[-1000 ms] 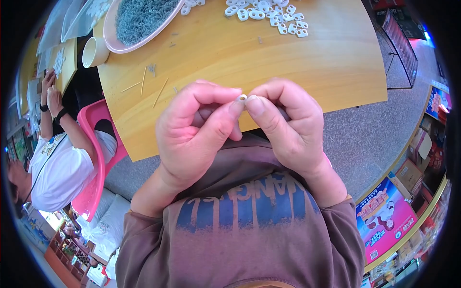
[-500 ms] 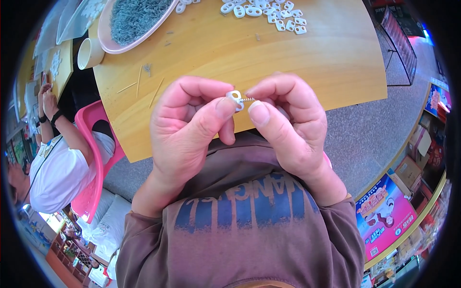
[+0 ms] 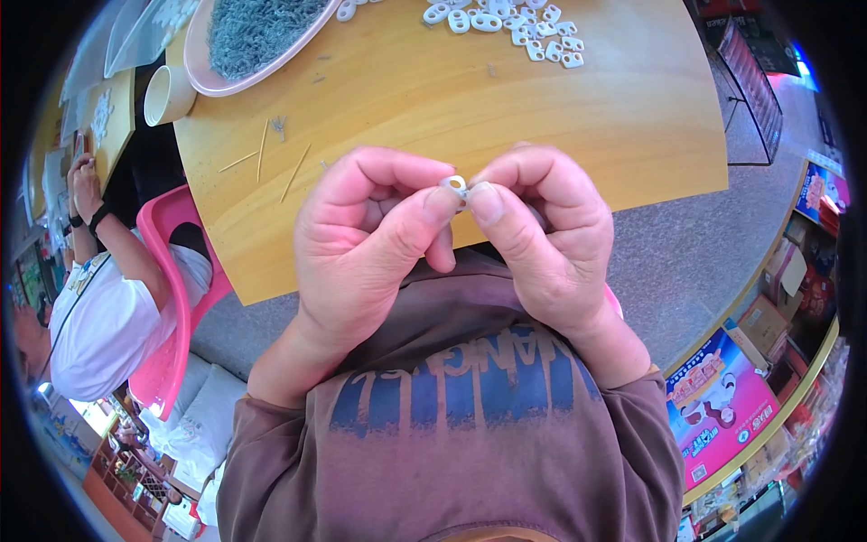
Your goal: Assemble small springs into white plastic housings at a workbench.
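Still pinching one small white plastic clip [image 3: 454,185] between thumb and forefinger of left hand [image 3: 366,248] and right hand [image 3: 542,239], now raised closer together. Beyond, wooden table [image 3: 433,99]; farther, white clip pile [image 3: 506,23], pink bowl [image 3: 244,41].

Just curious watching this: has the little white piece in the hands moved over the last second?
Barely. The white piece stays pinched between both hands, at the same spot just inside the wooden table's near edge.
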`<state>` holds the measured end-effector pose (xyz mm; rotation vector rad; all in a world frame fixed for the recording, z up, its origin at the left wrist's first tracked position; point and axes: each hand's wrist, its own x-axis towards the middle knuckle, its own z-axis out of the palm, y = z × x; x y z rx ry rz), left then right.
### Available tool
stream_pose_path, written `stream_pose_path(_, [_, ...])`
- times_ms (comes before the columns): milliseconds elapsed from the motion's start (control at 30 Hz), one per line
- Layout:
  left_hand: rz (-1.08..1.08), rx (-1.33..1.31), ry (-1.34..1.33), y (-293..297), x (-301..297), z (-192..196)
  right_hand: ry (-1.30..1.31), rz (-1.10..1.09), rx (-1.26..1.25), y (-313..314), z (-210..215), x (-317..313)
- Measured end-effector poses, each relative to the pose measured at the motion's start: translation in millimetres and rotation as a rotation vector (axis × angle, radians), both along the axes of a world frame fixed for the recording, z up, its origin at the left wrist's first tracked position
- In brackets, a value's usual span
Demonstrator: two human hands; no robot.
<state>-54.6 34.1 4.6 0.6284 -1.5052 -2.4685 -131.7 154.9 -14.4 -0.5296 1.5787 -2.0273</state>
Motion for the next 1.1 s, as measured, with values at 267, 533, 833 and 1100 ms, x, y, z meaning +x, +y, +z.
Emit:
stream_pose_path(267, [0.036,0.085,0.025,-15.1,4.1,0.1,-0.666,0.09,-0.117,-6.3,11.4,-4.2])
stream_pose_path(533, [0.136,0.175,0.041,-45.1,20.1,-7.4,-0.987,0.018,-0.167,-24.3,18.7,-6.1])
stream_pose_path(833, [0.194,0.224,0.087,-68.8,36.5,-6.1,-0.775,0.132,-0.038,-56.7,41.9,10.0])
stream_pose_path(1100, [0.176,0.219,0.112,-75.8,39.0,1.3,-0.474,0.251,0.115,-61.5,39.6,13.9])
